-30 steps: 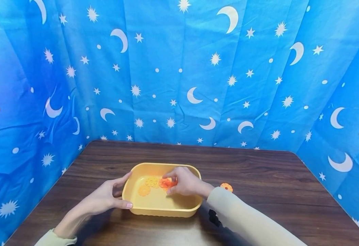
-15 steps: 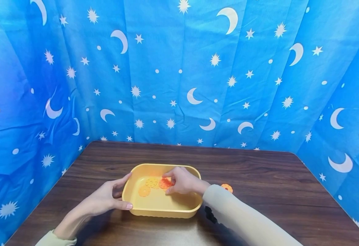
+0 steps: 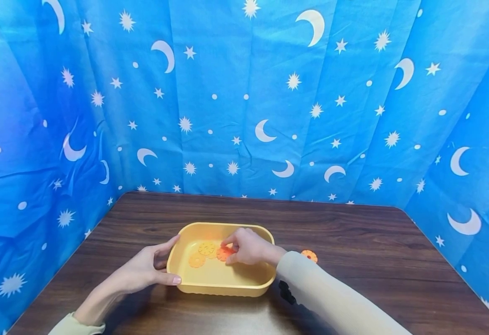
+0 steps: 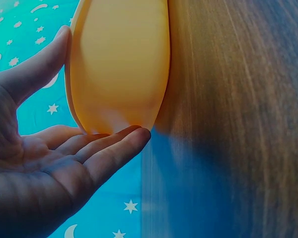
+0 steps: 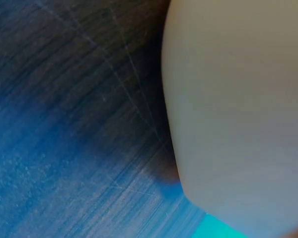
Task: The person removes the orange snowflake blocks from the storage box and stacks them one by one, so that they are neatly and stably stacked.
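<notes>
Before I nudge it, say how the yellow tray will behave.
The yellow tray will probably slide, not tip, being wide and low. It looks thin-walled, so likely light; its even outline against the left hand hints at stiffness.

Something pale, perhaps a sleeve point(image 5: 238, 109), overlaps the tabletop point(image 5: 74, 94).

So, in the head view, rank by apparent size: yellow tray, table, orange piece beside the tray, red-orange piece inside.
1. Table
2. Yellow tray
3. Orange piece, red-orange piece: alike, both partly hidden, so unranked.
</notes>
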A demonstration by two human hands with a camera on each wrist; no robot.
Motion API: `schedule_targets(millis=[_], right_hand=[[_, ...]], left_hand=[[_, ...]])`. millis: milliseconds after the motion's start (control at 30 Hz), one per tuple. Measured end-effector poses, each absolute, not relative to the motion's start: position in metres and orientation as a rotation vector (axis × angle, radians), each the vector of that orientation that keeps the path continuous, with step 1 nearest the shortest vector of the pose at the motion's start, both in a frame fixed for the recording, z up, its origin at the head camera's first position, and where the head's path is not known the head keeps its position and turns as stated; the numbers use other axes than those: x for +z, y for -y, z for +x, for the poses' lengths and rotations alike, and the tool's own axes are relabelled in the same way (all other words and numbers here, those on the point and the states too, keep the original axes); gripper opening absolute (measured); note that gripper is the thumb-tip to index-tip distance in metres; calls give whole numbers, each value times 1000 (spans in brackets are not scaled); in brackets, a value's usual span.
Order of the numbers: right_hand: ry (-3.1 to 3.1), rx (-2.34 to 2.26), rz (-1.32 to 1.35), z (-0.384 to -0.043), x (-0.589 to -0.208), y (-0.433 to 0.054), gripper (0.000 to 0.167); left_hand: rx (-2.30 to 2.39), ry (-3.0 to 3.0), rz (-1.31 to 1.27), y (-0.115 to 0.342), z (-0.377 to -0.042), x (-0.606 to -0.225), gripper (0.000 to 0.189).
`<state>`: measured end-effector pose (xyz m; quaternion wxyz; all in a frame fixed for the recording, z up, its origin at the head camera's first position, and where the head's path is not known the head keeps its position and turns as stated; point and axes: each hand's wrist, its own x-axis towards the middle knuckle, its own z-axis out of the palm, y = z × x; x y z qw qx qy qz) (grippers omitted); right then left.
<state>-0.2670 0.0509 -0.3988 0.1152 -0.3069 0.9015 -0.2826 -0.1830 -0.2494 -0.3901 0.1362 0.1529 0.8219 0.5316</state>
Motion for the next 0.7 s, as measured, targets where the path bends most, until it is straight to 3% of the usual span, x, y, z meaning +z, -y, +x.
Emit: schedule_targets(millis=[133,700], right_hand=[[-2656,-834,-869,-267,-399,-51,50],[-2645,-879,-839,-268,-402,-50,39]], left_hand=[[1532,-2385,424,249,-182,-390,108],[1527,-2397,391,249,-182,-391,107]])
